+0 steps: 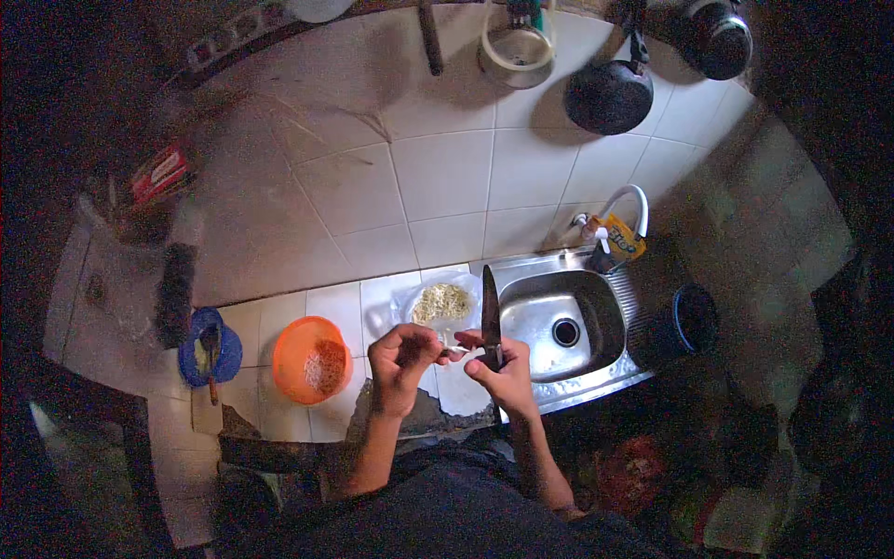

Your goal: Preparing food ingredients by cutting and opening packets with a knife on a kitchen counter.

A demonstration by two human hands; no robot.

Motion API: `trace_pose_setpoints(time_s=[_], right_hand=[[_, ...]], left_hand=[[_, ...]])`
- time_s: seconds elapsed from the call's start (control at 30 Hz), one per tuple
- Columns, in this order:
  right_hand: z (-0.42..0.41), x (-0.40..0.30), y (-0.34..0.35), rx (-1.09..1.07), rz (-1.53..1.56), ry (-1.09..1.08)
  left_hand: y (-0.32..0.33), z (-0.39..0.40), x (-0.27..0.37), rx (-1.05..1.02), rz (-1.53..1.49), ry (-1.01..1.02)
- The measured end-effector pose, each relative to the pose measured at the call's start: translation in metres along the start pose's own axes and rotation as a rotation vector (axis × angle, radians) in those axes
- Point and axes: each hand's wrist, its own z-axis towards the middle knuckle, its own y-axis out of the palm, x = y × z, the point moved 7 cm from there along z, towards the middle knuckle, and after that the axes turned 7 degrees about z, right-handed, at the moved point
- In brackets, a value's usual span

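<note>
My right hand is closed around the handle of a kitchen knife, whose broad dark blade points up towards the wall. My left hand pinches a small whitish piece between its fingertips, close to the fingers of my right hand; what the piece is cannot be made out. Just beyond both hands, a heap of pale yellowish bits of food lies on a clear plastic bag on the tiled counter. Left of my left hand stands an orange plastic bowl with small pale bits in it.
A steel sink with a white tap is at the right; a yellow pouch hangs by the tap. A blue bowl with a utensil stands far left. Pans hang on the wall. The counter's front edge is broken.
</note>
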Motion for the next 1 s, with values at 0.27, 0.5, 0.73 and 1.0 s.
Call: trace_pose_setpoints(time_s=[0.27,0.5,0.73,1.0], right_hand=[[0.0,0.015,0.052,0.091,-0.111,0.187],[-0.003,0.051,0.049,0.205,-0.208,0.167],[-0.008,0.065,0.054,0.237,-0.245,0.223],[-0.015,0.064,0.059,0.261,-0.191,0.222]], left_hand=[[-0.047,-0.01,-0.01,0.037,0.013,-0.047],[-0.069,-0.003,-0.019,-0.204,0.109,-0.212],[-0.073,-0.016,-0.03,-0.242,0.12,-0.234],[-0.07,-0.023,0.003,-0.169,0.3,-0.08]])
